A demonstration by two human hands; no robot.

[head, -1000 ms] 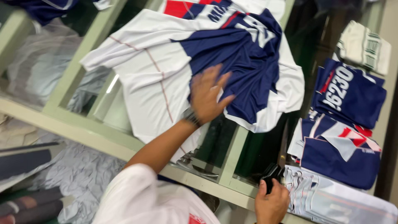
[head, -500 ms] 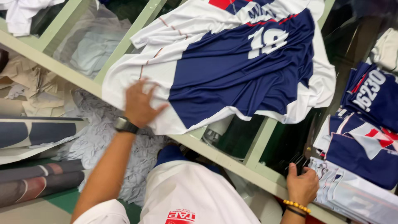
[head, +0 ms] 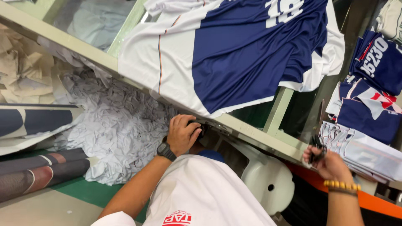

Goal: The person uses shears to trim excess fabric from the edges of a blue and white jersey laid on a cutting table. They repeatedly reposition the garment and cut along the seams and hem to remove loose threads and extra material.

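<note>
A white and navy sports jersey [head: 234, 54] lies spread flat on a glass-topped table with a pale green frame [head: 259, 134]. My left hand [head: 183, 134], with a black watch on the wrist, is below the table's front edge, its fingers closed around a small dark object [head: 200, 127] under the frame. My right hand [head: 324, 158], wearing a bead bracelet, rests at the table's front right edge and grips a small pair of black scissors [head: 317, 147].
Folded navy and white jerseys [head: 368, 100] are stacked at the right. A heap of crumpled white paper [head: 121, 129] and rolled printed fabric [head: 37, 167] lie on the floor at the left. A white plastic stool [head: 268, 180] stands under the table.
My left hand has left the jersey and dropped below the table's front edge, closing on a dark object. The view has shifted down and left. The right hand stayed at the edge.
</note>
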